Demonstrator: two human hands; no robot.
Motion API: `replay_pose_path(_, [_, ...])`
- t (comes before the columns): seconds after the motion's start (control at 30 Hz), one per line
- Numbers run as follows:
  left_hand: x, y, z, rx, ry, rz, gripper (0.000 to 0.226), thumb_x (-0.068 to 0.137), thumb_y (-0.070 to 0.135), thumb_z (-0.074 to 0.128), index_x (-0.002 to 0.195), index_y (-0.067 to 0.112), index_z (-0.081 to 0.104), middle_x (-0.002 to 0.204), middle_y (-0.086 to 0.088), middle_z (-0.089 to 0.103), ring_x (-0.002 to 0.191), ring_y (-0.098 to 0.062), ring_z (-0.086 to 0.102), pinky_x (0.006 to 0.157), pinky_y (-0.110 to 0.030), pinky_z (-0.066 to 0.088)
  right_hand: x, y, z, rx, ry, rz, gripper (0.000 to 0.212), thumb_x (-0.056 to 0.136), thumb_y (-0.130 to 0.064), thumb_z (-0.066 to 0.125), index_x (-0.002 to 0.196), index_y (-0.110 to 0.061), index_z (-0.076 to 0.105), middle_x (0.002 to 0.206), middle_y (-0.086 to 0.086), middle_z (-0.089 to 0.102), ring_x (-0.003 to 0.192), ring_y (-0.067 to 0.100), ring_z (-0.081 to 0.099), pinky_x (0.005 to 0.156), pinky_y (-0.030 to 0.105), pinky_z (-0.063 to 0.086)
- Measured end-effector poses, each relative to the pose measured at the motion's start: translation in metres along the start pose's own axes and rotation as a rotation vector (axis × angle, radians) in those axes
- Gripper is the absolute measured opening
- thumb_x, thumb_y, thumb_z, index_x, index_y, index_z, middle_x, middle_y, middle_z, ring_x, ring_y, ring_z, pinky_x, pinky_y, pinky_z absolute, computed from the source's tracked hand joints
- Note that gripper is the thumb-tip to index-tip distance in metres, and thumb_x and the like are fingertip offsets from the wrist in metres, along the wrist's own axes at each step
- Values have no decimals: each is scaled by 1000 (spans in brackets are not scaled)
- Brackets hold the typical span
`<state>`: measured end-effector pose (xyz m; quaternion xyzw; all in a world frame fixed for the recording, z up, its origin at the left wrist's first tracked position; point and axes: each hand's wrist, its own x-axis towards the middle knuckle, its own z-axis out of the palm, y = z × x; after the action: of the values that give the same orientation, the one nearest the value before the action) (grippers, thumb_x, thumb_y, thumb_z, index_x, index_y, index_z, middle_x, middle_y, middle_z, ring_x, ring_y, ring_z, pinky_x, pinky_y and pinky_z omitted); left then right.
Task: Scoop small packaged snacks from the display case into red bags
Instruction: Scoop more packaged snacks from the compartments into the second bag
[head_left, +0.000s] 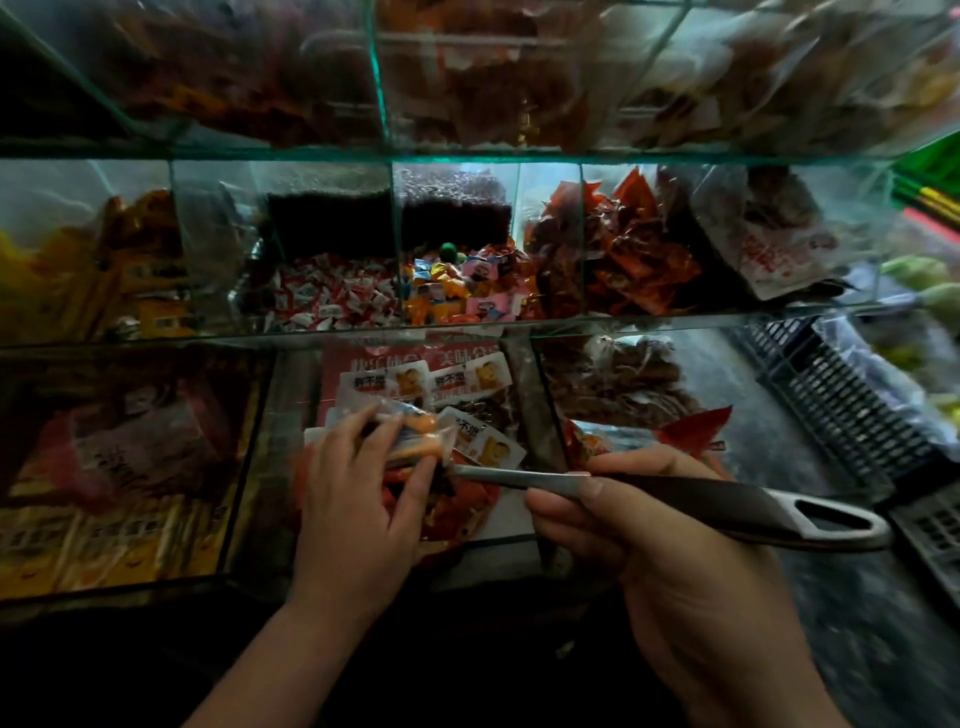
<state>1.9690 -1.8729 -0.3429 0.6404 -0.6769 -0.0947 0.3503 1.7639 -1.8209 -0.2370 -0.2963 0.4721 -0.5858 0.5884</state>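
My left hand (358, 488) reaches into the lower middle compartment of the glass display case (467, 330) and holds a few small snack packets (415, 436) between thumb and fingers. Under and beside them lie more white and orange packets (457, 384) and red ones (452, 512). My right hand (654, 535) grips a metal scoop by its dark handle (727, 506); the shaft (514, 475) points left and its bowl is hidden behind my left hand and the packets. No red bag is clearly in view.
Glass dividers split the case into many compartments filled with wrapped candies (332, 299), colourful sweets (462, 291) and red snack packs (639, 260). A black plastic crate (841, 410) stands at the right. An upper glass shelf (467, 153) overhangs the back rows.
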Motion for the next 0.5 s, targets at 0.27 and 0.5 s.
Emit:
replay_pose_path(0.27, [77,31,-7,-23,44,183,52,101,55,41,137,20,55,143,-3,42,135,-22,35,110,-38,31,11,-32,17,101,69,-161,24,68,3,67,60,-20,71,72,23,73,73,39,76,62,35,61])
replay_pose_path(0.5, [184,62,14,70,-135,353,52,103,49,42,142,17,54,154,-10,44,145,-29,32,122,-50,15,70,-47,32,254,161,-202,8,94,-3,57,92,-10,61,72,6,77,84,26,78,64,25,60])
